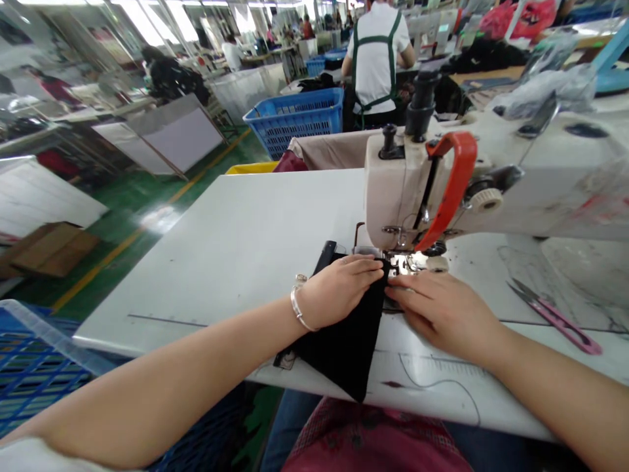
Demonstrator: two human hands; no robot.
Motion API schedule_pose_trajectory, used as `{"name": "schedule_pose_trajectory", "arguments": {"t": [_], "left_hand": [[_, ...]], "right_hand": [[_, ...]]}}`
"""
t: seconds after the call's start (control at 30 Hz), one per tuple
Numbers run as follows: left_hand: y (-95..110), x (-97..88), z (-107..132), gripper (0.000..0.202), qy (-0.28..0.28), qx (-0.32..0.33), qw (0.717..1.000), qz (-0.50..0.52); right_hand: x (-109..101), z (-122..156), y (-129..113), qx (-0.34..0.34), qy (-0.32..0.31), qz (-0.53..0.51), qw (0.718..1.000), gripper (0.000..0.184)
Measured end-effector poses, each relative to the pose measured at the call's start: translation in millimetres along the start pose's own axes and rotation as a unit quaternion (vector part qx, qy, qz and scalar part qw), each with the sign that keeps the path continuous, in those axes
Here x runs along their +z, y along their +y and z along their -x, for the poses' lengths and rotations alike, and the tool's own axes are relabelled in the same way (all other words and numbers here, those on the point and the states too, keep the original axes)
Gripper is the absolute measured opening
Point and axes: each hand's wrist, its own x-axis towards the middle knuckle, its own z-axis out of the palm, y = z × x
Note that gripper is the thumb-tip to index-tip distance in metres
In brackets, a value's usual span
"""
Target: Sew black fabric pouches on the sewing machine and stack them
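Observation:
A piece of black fabric [351, 347] lies on the white table, its far end close to the needle area of a sewing machine [393, 196]. My left hand [339, 288] rests flat on the fabric, fingers stretched out toward the presser foot [405, 262]. My right hand [439, 311] lies to the right of the fabric, its extended fingertips at the cloth's right edge just in front of the foot. Both hands press from above and grasp nothing. Part of the fabric is hidden under my left hand and forearm.
Pink-handled thread snips [560, 321] lie right of my right hand. A loose thread [442, 382] trails over the table's front edge. Blue baskets stand at lower left [44, 354] and behind the table [299, 118]. A person in white [376, 59] sits ahead.

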Motion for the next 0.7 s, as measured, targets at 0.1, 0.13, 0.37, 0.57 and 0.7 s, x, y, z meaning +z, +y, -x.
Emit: {"name": "schedule_pose_trajectory", "arguments": {"t": [0.1,0.13,0.37,0.57,0.7], "left_hand": [[9,5.0,6,0.039,0.024,-0.015,1.000,0.000],[12,5.5,7,0.040,0.027,-0.018,0.999,-0.002],[10,4.2,0,0.039,0.017,-0.035,0.999,-0.007],[50,-27.0,32,0.066,-0.151,-0.043,0.987,0.042],[86,-23.6,71,0.049,-0.074,-0.052,0.995,0.040]], "right_hand": [[1,0,-1,-0.015,-0.017,-0.010,1.000,0.031],[1,0,-1,-0.012,-0.020,-0.009,1.000,0.031],[0,-2,2,0.002,-0.023,-0.025,0.999,0.028],[-32,5,-15,0.048,-0.085,-0.082,0.992,0.020],[-44,25,-62,0.089,-0.104,-0.154,0.979,0.024]]}}
